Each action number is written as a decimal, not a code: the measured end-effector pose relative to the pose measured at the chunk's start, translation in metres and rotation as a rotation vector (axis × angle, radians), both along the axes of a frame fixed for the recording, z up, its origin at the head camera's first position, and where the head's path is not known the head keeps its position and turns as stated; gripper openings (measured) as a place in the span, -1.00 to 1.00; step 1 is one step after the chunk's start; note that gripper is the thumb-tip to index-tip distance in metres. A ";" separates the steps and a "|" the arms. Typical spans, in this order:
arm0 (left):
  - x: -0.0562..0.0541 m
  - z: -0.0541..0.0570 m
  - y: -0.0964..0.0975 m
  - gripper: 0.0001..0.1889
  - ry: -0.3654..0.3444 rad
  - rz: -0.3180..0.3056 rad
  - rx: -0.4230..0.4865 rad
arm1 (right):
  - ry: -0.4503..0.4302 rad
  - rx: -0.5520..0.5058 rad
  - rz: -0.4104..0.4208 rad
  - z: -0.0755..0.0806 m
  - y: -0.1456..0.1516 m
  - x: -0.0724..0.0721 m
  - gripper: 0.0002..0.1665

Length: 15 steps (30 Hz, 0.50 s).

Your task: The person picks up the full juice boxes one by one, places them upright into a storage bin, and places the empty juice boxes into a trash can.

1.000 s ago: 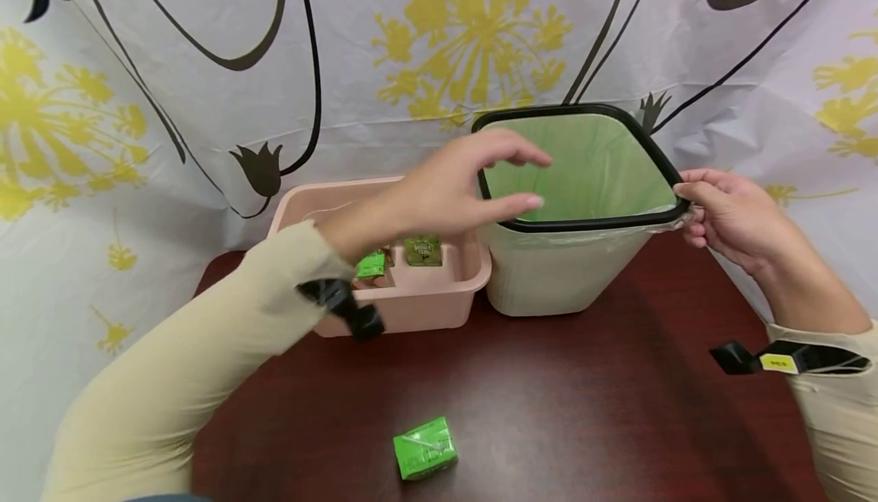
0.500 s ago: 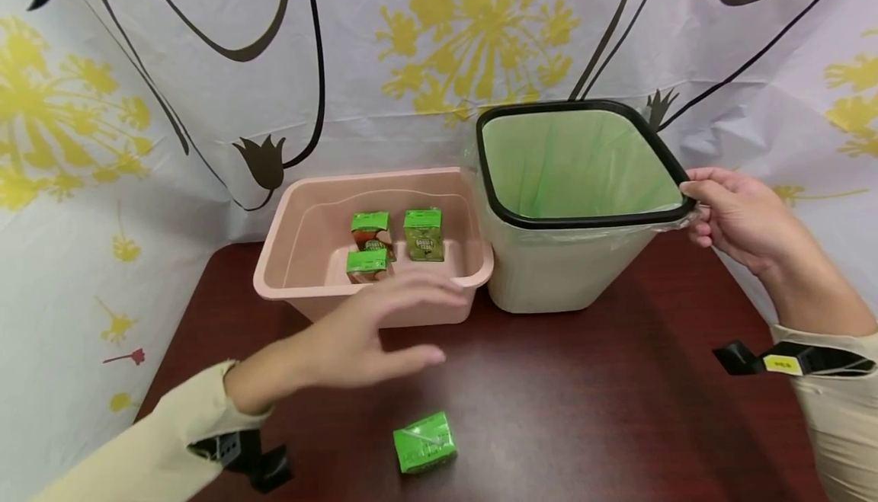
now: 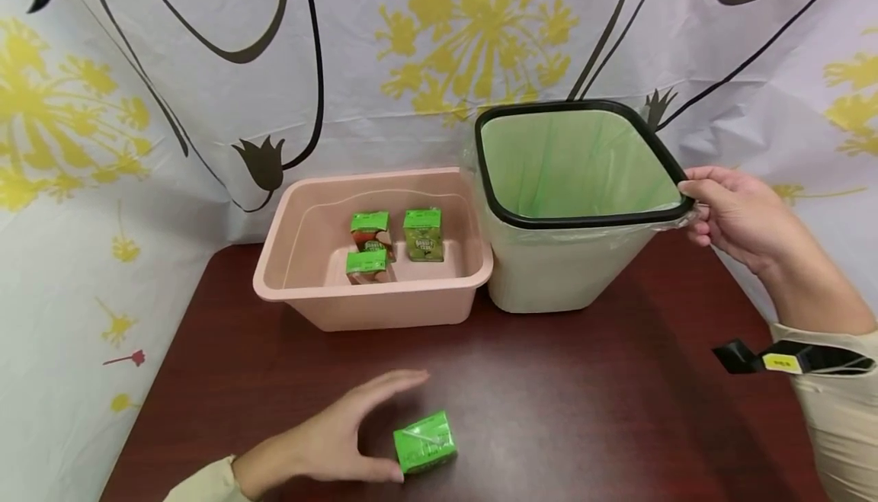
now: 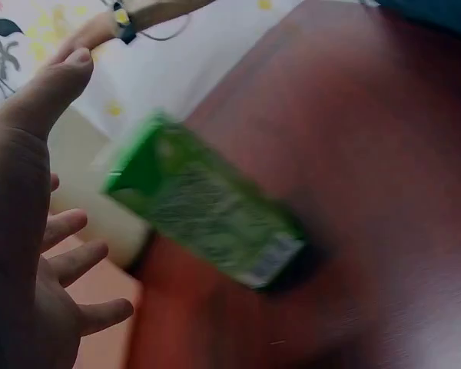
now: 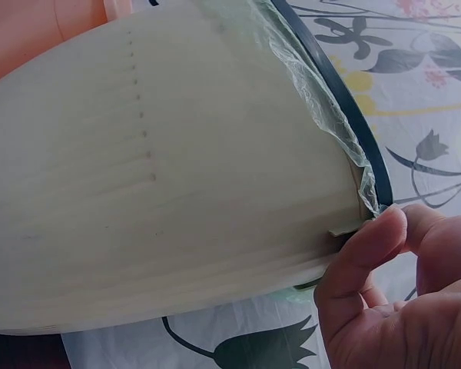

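Note:
A green juice box stands on the dark red table near its front. My left hand is spread around its left side, thumb and fingers apart, with nothing gripped. In the left wrist view the juice box looks blurred, in front of the open palm. My right hand pinches the black rim of a cream trash bin at its right corner. A pale green bag lines the bin. In the right wrist view the thumb and fingers grip at the rim's corner.
Left of the bin stands a pink plastic tub holding several small boxes, among them an upright green juice box. Behind them hangs a white patterned sheet. The dark red table spreads out in front.
My left hand has come down from beside the bin's opening, past the front of the tub, to the juice box on the table. The right hand keeps its grip on the rim.

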<state>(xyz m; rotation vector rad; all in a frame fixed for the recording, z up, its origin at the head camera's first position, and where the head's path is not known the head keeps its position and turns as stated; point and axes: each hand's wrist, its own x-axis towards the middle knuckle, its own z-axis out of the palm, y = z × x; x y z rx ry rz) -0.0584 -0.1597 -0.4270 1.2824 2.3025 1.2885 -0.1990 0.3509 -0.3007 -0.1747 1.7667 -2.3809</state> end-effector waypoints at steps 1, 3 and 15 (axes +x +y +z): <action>0.002 -0.005 0.001 0.01 -0.010 -0.009 -0.011 | 0.000 0.003 -0.001 0.000 0.000 0.000 -0.81; 0.005 -0.012 0.005 0.05 -0.034 -0.026 -0.021 | -0.001 0.005 -0.004 0.000 0.000 0.000 -0.81; 0.006 -0.027 0.023 -0.08 -0.029 -0.091 -0.047 | 0.016 -0.007 0.014 0.000 -0.001 0.000 -0.79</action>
